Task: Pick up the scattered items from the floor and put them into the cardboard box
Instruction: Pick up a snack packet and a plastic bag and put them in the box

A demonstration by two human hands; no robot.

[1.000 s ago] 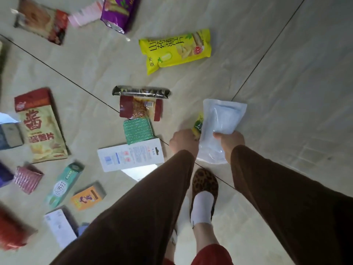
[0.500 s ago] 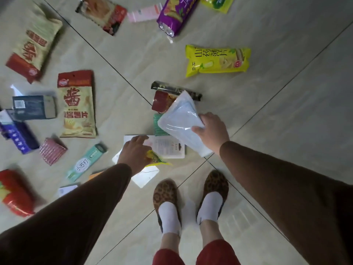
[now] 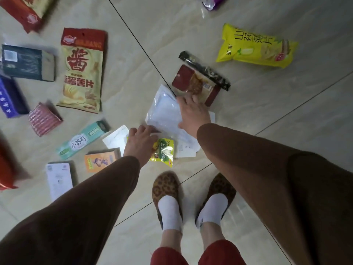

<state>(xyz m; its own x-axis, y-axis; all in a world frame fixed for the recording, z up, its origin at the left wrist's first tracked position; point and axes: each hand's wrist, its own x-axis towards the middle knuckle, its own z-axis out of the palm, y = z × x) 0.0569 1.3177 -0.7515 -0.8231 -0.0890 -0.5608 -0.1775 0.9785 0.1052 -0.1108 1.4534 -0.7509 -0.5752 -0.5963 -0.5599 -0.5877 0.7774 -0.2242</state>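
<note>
My right hand [image 3: 193, 113] grips a white translucent pouch [image 3: 164, 111] by its right edge, low over the floor. My left hand [image 3: 141, 142] holds a small yellow-green packet [image 3: 163, 152] under the thumb, and its fingertips touch the pouch's lower corner. A flat white box [image 3: 186, 150] lies on the floor beneath both, mostly covered. The cardboard box is not in view.
Around my hands lie a red-brown snack packet [image 3: 196, 85], a black strip packet [image 3: 204, 70], a yellow chip bag [image 3: 256, 47], a beige chip bag [image 3: 82, 71], a teal box [image 3: 84, 140], an orange box [image 3: 101, 159] and a white card [image 3: 116, 138]. My slippered feet [image 3: 168, 190] stand just below.
My right hand has lowered the pouch toward the floor over the white box. My left hand, still holding the yellow-green packet, has moved right to the pouch's corner.
</note>
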